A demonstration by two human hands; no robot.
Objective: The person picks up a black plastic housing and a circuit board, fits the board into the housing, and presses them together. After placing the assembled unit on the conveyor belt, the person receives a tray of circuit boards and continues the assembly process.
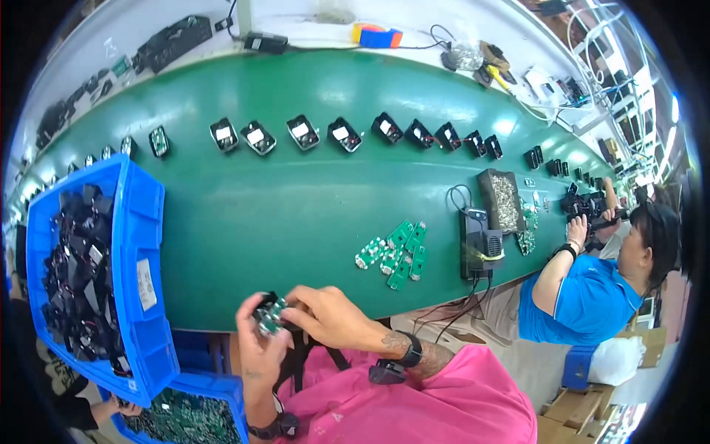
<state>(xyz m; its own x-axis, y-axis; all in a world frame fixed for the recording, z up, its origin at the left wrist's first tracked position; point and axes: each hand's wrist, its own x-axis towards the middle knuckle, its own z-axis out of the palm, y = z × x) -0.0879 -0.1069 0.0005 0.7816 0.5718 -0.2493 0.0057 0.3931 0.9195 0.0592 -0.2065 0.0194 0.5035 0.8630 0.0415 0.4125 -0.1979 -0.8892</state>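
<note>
In the head view, the left hand (257, 354) is clamped around a small black plastic housing with a green circuit board (269, 314), held up just in front of the green worktop's (296, 214) near edge. The right hand (324, 311) meets it from the other side — thumb and fingertips closed on the same piece. Flat green circuit boards (399, 255) lie in a loose cluster beyond, to the right. To the left stands a blue plastic crate (146, 244) heaped with black parts — open black housings with white labels (302, 131) line the worktop's far side.
</note>
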